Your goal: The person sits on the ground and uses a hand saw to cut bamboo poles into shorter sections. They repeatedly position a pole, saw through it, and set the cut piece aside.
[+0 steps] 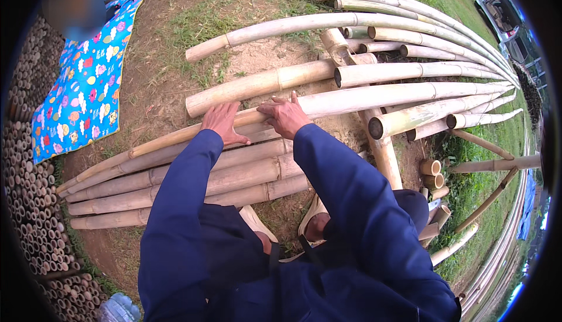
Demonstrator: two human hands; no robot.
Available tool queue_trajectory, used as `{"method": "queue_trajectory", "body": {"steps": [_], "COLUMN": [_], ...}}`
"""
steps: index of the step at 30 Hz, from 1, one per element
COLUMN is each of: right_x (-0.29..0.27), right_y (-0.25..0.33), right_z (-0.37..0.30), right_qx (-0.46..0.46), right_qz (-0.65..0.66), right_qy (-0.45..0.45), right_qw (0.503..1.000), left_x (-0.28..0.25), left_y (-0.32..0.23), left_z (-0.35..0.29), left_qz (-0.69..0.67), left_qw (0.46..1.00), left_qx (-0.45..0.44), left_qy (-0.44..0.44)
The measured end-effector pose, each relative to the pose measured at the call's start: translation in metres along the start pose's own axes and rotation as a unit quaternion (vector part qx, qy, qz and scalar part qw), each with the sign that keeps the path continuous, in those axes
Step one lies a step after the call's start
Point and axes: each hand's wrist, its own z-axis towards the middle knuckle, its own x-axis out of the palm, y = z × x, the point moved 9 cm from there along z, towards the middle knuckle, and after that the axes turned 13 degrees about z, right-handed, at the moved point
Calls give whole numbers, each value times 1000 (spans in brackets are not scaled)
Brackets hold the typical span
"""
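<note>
A long bamboo pole (357,98) runs in from the right to my hands. A slimmer yellowish length of bamboo (158,145) carries on from them toward the lower left; my hands hide whether the two are one piece. My left hand (221,124) lies over the bamboo with fingers stretched and thumb apart. Close to its right, my right hand (285,117) bends its fingers over the pole. Just beyond my hands lies a thicker cut bamboo pole (252,87). Several bamboo poles (234,177) rest side by side between my hands and my feet.
More long poles (404,73) fan out at the right, near an upright bamboo post (336,46) and a crosspiece (383,158). Short bamboo pieces (431,173) sit on the grass. Stacked bamboo (41,228) fills the left, with a blue patterned sheet (88,97) and a blurred person (79,6).
</note>
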Motion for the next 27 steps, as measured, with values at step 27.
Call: {"method": "queue_trajectory", "body": {"steps": [27], "right_x": [93], "right_y": [-174], "right_z": [-609], "right_qx": [537], "right_qz": [106], "right_qy": [-518], "right_qw": [658], "left_x": [46], "left_y": [-2], "left_z": [35], "left_qz": [-52], "left_qw": [995], "left_qx": [-8], "left_qy": [81]}}
